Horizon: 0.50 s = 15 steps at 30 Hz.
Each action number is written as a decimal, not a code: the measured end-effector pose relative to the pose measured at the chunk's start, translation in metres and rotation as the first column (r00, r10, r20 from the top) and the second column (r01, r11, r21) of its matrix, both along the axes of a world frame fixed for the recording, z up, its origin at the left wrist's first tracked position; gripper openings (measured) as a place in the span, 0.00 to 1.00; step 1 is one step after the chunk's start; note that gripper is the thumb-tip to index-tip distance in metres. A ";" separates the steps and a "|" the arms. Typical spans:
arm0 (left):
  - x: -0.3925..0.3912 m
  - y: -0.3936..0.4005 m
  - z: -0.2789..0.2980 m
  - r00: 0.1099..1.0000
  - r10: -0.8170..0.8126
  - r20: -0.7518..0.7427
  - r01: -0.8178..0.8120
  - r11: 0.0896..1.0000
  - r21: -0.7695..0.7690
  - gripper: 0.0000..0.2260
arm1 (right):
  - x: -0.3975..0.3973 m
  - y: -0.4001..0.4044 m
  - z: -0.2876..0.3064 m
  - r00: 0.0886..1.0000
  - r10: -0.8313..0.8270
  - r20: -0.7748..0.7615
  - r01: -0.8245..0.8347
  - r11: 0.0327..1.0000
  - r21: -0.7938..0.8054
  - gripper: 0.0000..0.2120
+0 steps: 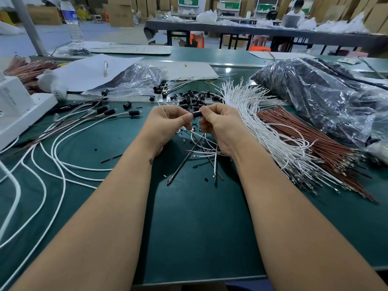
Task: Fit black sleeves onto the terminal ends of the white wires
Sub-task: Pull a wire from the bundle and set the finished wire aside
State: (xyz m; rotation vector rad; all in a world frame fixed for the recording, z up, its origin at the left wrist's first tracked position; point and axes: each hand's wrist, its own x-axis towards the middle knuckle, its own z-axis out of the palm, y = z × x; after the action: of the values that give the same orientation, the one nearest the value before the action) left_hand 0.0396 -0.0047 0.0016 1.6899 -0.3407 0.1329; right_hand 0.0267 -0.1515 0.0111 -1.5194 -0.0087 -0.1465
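I take the black sleeve (pixel 197 114) as my landmark; it sits mid-desk, raised just above the green desk (pixel 199 217), pinched at its two ends between my hands. Far to its left a white block (pixel 19 108) stands at the desk's left edge, with a clear water bottle (pixel 72 24) behind it. Between that block and the sleeve lie finished wires with black sleeves already on (pixel 100 111), their long white leads looping toward the near left edge. My left hand (pixel 165 124) pinches the sleeve's left end with curled fingers, and my right hand (pixel 220 127) pinches its right end, the two hands close together. Thin wires (pixel 201 152) hang below the sleeve from my right hand, and I cannot tell whether any has entered it. Just behind the sleeve a heap of loose black sleeves (pixel 193 99) crowds the far side. To its right the bundle of white wires (pixel 262 127) fans out, touching a bundle of brown wires (pixel 310 150) further right, with a large plastic bag of black parts (pixel 327 93) beyond. In front of the sleeve, toward the near edge, the desk shows bare green between my forearms.
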 end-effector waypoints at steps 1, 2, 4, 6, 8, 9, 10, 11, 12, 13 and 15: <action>0.000 0.000 0.000 1.000 -0.003 -0.001 0.003 1.000 -0.005 0.04 | 0.000 0.000 0.000 1.000 0.005 0.008 -0.005 1.000 0.009 0.09; 0.000 0.000 0.000 1.000 -0.006 -0.001 0.006 1.000 -0.006 0.04 | 0.000 0.000 0.000 1.000 0.007 0.016 -0.007 1.000 0.014 0.09; -0.001 -0.001 -0.001 1.000 -0.002 0.003 0.002 1.000 0.001 0.04 | 0.000 -0.001 -0.001 1.000 -0.001 0.031 0.001 1.000 0.007 0.09; -0.001 -0.003 -0.001 1.000 0.026 0.013 -0.026 1.000 0.014 0.04 | 0.000 0.000 -0.002 0.998 -0.026 0.052 0.027 0.999 -0.030 0.09; 0.000 -0.006 -0.001 0.997 0.075 0.035 -0.076 0.996 0.037 0.04 | 0.001 0.003 -0.003 0.995 -0.064 0.078 0.069 0.995 -0.069 0.09; 0.000 -0.008 0.000 0.993 0.101 0.054 -0.104 0.993 0.053 0.04 | 0.001 0.004 -0.002 0.992 -0.085 0.090 0.092 0.992 -0.081 0.09; -0.001 -0.009 0.000 0.989 0.125 0.080 -0.130 0.989 0.068 0.04 | 0.001 0.006 -0.002 0.990 -0.102 0.099 0.110 0.991 -0.082 0.09; -0.001 -0.010 0.001 0.983 0.145 0.109 -0.154 0.985 0.080 0.05 | 0.001 0.008 0.000 0.988 -0.112 0.104 0.119 0.991 -0.068 0.08; -0.001 -0.010 0.002 0.978 0.158 0.133 -0.171 0.981 0.089 0.05 | 0.001 0.010 0.001 0.988 -0.113 0.108 0.119 0.992 -0.048 0.07; -0.001 -0.009 0.004 0.975 0.165 0.147 -0.180 0.979 0.099 0.04 | 0.001 0.011 0.002 0.987 -0.112 0.119 0.118 0.992 -0.037 0.06; 0.000 -0.005 0.007 0.977 0.151 0.149 -0.171 0.976 0.132 0.05 | 0.002 0.013 0.002 0.982 -0.116 0.149 0.127 0.990 -0.067 0.05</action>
State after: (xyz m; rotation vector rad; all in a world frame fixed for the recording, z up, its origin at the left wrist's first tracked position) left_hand 0.0395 -0.0096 0.0086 1.8561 -0.3222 0.3543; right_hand 0.0286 -0.1386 0.0135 -1.5833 -0.0380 -0.3583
